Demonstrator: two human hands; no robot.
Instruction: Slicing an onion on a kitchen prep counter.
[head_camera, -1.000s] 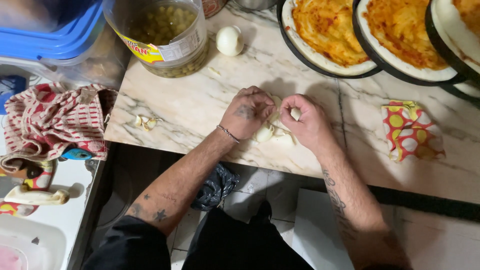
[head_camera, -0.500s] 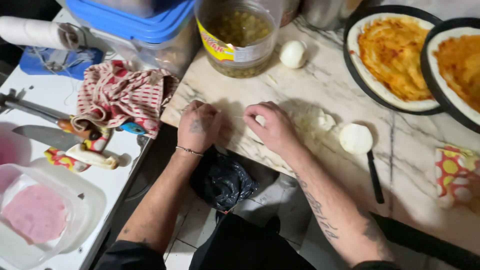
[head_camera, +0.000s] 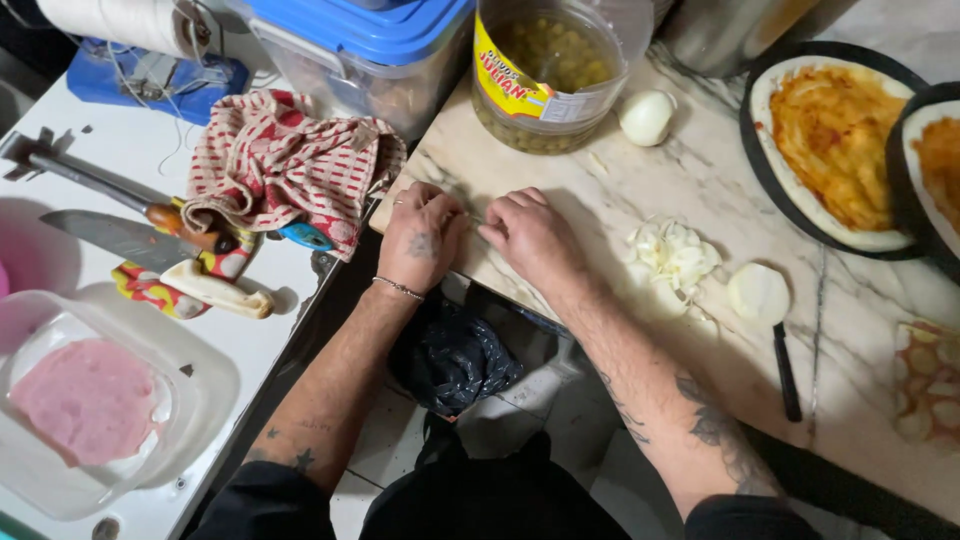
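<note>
My left hand (head_camera: 425, 235) and my right hand (head_camera: 530, 235) rest side by side at the left edge of the marble counter (head_camera: 600, 190). Their fingers are curled down and the fingertips meet. A thin pale sliver shows between them; what lies under the fingers is hidden. To the right of my right hand are a pile of chopped onion (head_camera: 675, 255), a cut onion half (head_camera: 758, 293) and a black-handled knife (head_camera: 787, 372). A whole peeled onion (head_camera: 646, 117) sits further back beside a jar of green olives (head_camera: 545, 75).
Two sauced pizza bases (head_camera: 835, 150) (head_camera: 935, 160) lie at the back right. On the white table to the left are a red-and-white cloth (head_camera: 290, 165), a large knife (head_camera: 130, 235) and a clear tub of ham slices (head_camera: 90, 400). A blue-lidded box (head_camera: 370, 50) stands behind. A black bag (head_camera: 455, 360) hangs below.
Both hands have slid left along the counter, away from the chopped onion, to its left edge. The view has shifted left, so the white table and the ham tub show.
</note>
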